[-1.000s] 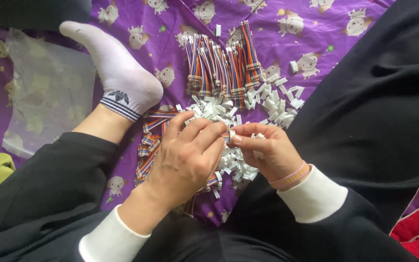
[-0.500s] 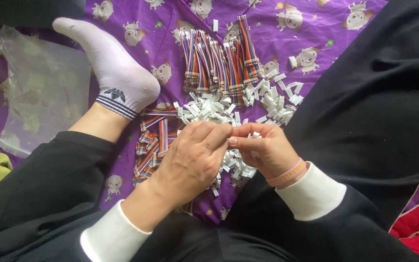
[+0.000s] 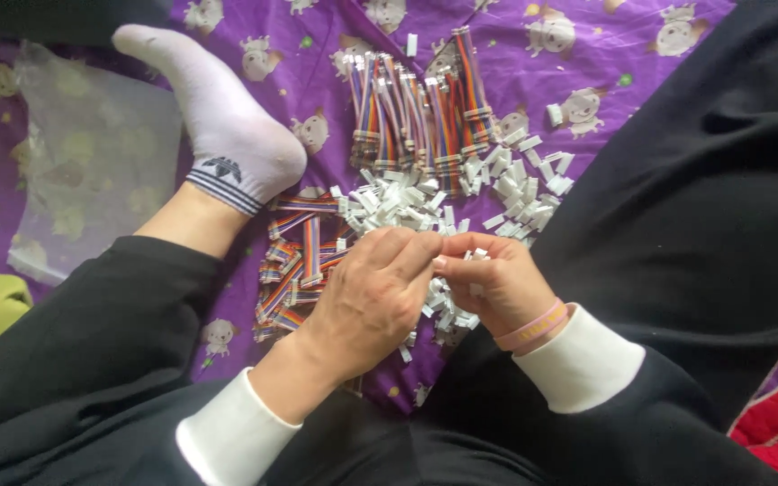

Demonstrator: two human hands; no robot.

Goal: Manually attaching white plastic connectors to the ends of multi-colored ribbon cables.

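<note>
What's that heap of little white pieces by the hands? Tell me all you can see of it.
The heap of white pieces is a loose pile of many small, blocky, rectangular bits that look like plastic. They lie jumbled at all angles on the purple patterned cloth, spreading from in front of the fingers up and to the right, where they thin out into scattered singles. Rainbow-striped ribbon cables border the pile above and to the left. The left hand and right hand rest over its near edge.
</note>
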